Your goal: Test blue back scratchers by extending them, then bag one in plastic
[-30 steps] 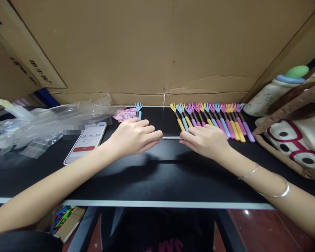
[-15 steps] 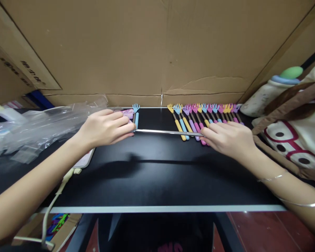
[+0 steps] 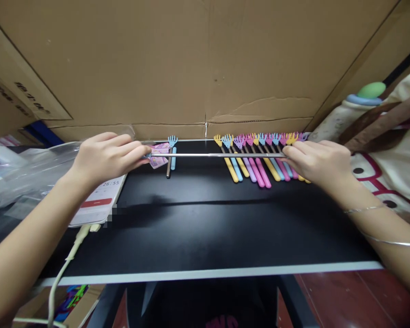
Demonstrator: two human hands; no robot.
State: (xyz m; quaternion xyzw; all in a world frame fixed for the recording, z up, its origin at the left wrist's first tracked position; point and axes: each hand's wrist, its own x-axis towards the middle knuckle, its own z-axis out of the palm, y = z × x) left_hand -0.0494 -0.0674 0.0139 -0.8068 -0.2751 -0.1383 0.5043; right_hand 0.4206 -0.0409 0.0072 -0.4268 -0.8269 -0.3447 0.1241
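Note:
My left hand [image 3: 111, 155] and my right hand [image 3: 319, 161] are both closed on a thin telescopic metal rod [image 3: 208, 155], stretched level above the black table. Both rod ends are hidden in my fingers; a bit of light blue shows at the left fingertips. Below the rod, toward the left hand, lie a back scratcher [image 3: 172, 142] with a blue claw and bare dark stem, a loose blue handle sleeve [image 3: 173, 158], and a pink printed card [image 3: 160, 155]. A row of back scratchers [image 3: 251, 171] in yellow, blue, purple and pink reaches under my right hand.
Clear plastic bags [image 3: 37, 168] and a phone [image 3: 100, 200] with a charging cable [image 3: 70, 255] lie on the left. Cardboard [image 3: 205, 68] stands behind the table [image 3: 205, 241]. On the right are a green-topped bottle [image 3: 345, 111] and a plush-like item [image 3: 392, 168].
My hands have moved apart, left hand leftward and right hand rightward, and slightly up. A longer stretch of rod shows between them. More of the pink card and phone is uncovered.

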